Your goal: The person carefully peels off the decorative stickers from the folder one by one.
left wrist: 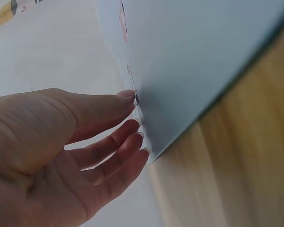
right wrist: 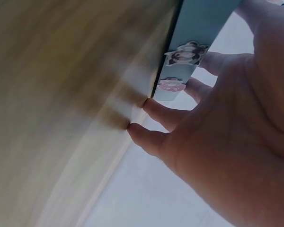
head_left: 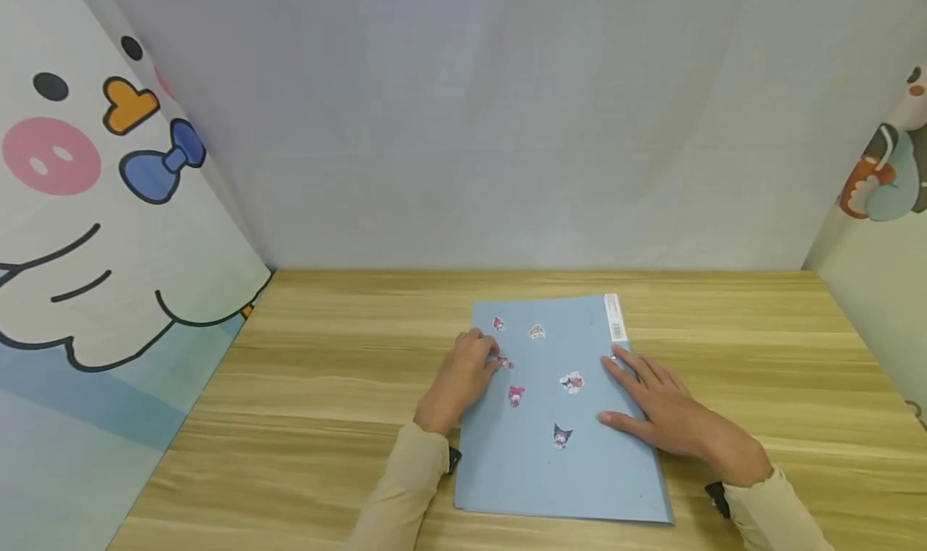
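Note:
A light blue folder (head_left: 536, 479) lies flat on the wooden table, with several small cartoon stickers scattered on its cover. My left hand (head_left: 460, 374) is over the folder's left edge, its thumb and index fingertips pinching at a small pink sticker (head_left: 506, 363). In the left wrist view, the thumb and fingers of that hand (left wrist: 80, 142) meet the cover, the other fingers bent. Spread across the right edge, my right hand (head_left: 666, 410) rests thumb and index finger on the cover. Two of its fingertips touch the table beside the folder in the right wrist view.
A white barcode label (head_left: 615, 318) sits at the folder's upper right corner. Behind the table (head_left: 326, 358) hangs a plain pale curtain (head_left: 507, 133). A cartoon-printed cloth (head_left: 72, 237) stands at the left, another printed cloth (head_left: 883, 277) at the right.

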Available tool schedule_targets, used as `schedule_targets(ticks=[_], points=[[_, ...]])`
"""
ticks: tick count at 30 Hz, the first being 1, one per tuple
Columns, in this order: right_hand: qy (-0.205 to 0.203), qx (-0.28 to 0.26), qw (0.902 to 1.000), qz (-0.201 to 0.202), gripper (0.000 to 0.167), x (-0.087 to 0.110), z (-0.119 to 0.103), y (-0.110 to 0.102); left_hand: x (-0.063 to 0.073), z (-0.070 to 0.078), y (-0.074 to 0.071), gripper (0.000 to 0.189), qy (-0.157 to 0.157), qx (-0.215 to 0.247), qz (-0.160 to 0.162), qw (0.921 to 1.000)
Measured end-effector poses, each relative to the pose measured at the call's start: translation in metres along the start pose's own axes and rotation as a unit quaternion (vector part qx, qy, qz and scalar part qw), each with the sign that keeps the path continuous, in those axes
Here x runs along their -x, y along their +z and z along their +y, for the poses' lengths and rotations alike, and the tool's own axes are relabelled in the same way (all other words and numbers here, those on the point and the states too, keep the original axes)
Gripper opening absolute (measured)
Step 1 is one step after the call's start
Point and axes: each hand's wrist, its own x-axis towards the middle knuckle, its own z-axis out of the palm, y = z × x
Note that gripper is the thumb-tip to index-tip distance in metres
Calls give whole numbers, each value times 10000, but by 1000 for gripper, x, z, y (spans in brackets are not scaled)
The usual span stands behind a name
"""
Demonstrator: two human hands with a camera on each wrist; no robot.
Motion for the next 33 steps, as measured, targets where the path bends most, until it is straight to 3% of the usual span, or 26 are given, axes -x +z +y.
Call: schedule_targets(ticks=[9,16,25,33], points=[[3,38,10000,62,77,-1,5,2,-4,3,3,8,215,-437,94,9988],[-22,-90,9999,47,77,-3,9,5,-7,6,8,12,-22,-504,15,9987],[23,-94,9999,26,78,-1,8,6,-8,15,7,14,120,-1183,213,9927],[49,-76,9999,43,78,-1,6,7,-9,14,9,13,-68,-1246,63,9922]])
